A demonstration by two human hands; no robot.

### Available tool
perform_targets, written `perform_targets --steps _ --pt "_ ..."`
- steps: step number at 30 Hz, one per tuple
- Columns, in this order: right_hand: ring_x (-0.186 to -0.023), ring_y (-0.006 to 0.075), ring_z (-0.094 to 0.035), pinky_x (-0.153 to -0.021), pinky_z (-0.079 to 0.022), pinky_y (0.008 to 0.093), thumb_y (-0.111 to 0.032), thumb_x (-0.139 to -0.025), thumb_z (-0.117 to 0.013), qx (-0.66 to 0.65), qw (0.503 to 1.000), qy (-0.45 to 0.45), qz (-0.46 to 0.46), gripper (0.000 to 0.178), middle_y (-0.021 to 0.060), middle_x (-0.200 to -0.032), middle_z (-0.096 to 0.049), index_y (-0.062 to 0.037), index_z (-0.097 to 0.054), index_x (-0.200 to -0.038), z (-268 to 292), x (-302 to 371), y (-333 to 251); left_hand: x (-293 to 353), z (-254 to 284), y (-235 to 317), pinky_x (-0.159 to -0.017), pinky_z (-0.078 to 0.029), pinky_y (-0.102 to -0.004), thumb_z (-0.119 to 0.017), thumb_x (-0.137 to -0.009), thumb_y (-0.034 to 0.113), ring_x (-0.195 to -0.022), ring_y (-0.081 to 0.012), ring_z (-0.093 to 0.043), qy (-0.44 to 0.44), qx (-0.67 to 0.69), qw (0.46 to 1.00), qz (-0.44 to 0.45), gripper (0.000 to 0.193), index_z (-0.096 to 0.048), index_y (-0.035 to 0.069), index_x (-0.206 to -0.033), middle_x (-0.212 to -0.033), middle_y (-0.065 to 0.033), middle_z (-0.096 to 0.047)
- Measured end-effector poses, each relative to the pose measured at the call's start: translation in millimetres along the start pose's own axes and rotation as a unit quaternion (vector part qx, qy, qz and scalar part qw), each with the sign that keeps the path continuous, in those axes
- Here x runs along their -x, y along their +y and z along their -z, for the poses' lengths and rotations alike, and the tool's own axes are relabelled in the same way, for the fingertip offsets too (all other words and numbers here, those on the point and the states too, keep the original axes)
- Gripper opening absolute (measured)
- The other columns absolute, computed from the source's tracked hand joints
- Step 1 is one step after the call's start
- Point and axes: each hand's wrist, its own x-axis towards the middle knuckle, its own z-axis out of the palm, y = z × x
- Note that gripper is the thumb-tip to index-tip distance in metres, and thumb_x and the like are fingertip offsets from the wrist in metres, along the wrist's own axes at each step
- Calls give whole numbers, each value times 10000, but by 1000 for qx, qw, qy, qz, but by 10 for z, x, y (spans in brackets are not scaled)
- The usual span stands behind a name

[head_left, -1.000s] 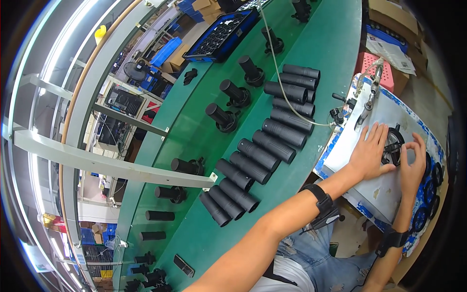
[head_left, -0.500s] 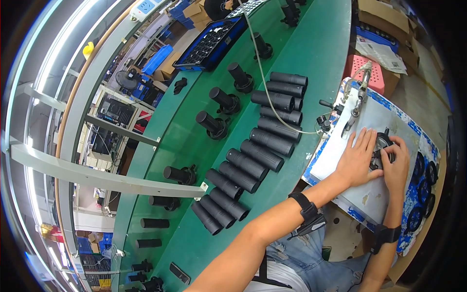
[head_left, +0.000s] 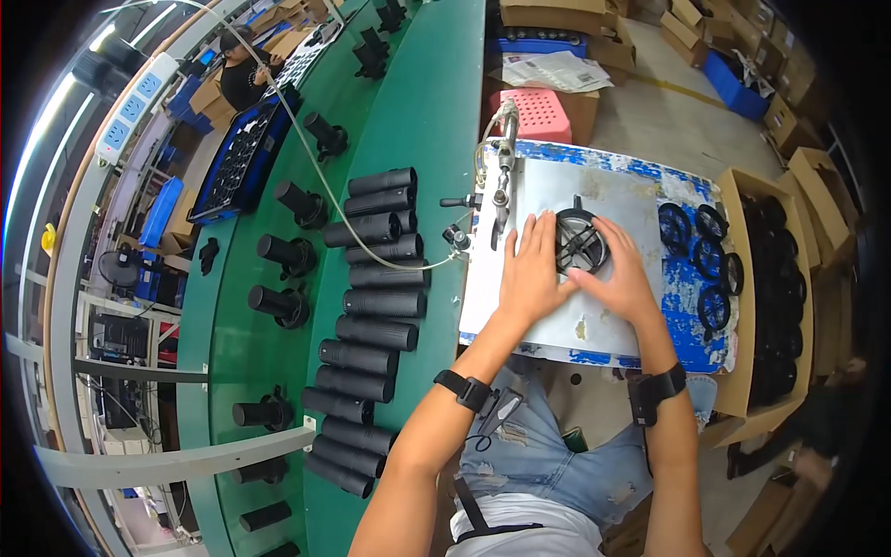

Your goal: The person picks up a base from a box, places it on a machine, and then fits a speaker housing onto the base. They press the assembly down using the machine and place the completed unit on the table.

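A black round part [head_left: 581,241] with a rim, spokes and a small stem at its far side lies on the pale metal sheet over the worktable [head_left: 631,200]. My left hand [head_left: 536,274] rests along its left edge, fingers stretched forward and thumb at the near rim. Around its right edge curves my right hand [head_left: 624,277], its thumb close to the left one. Both hands hold the part between them; the palms hide some of its rim. Just left of my left hand stands a metal clamp or press fixture [head_left: 504,176] with a hose.
Several black rings [head_left: 708,260] lie on the table's blue right side, beside a cardboard box [head_left: 738,408] of black parts. On the green bench [head_left: 445,121] at left are rows of black tubes [head_left: 376,332]. A pink stool [head_left: 538,113] stands beyond. Another person [head_left: 243,74] sits far left.
The view has swung right, so the bench and table appear further left. My right hand's fingers, bent over the part before, now lie straighter along its right edge.
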Motion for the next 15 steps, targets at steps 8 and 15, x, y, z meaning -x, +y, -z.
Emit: perform_targets --steps 8,15 --pt "-1151 365 -551 -993 -421 404 -235 -709 -782 31 995 81 -40 544 212 -1256 -563 -15 -580 -1163 -143 -126 -88 -51 52 -88 -1122 -212 -525 -737 -720 407 -1365 -386 -349 58 31 998 -18 937 -300 -37 -1419 -1406 -225 -442" --pt "-1221 386 -485 -1036 -383 416 -291 -687 -795 1 998 40 -57 781 238 -1331 -492 19 -449 -1315 -202 -135 -215 -10 96 -81 -1122 -225 -522 -720 -690 315 -1369 -374 -343 33 40 999 -3 909 -305 -38 -1417 -1421 -227 -421"
